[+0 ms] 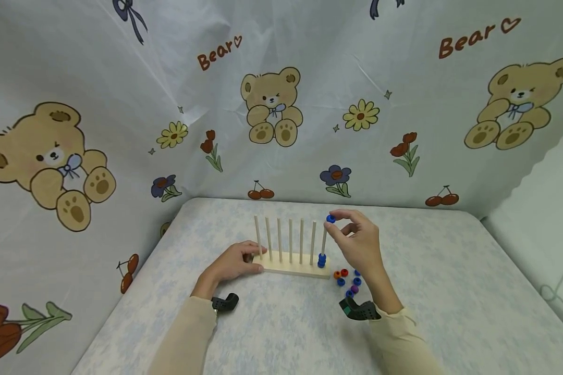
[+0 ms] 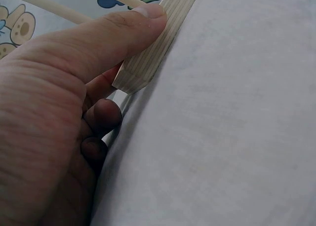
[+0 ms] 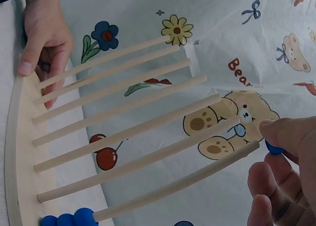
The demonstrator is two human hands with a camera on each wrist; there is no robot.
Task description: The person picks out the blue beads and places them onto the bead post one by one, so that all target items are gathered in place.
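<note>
A wooden bead stand [image 1: 291,264] with a row of several upright pegs stands on the table. At its left end my left hand [image 1: 234,261] grips the base, thumb [image 2: 143,25] along the front edge and fingers behind. Three blue beads [image 3: 69,220] are stacked low on the rightmost peg [image 3: 182,180]. My right hand [image 1: 360,240] pinches another blue bead [image 1: 330,219] between thumb and fingers, close to that peg's top. In the right wrist view the held bead [image 3: 274,148] shows just beyond the peg's tip, partly covered by the thumb.
Loose beads lie right of the stand, below my right hand: a red bead [image 1: 344,272], an orange bead [image 1: 337,275], a purple bead [image 1: 354,289] and several blue beads [image 1: 357,282]. A bear-printed cloth [image 1: 309,156] hangs behind the pale table [image 1: 281,333].
</note>
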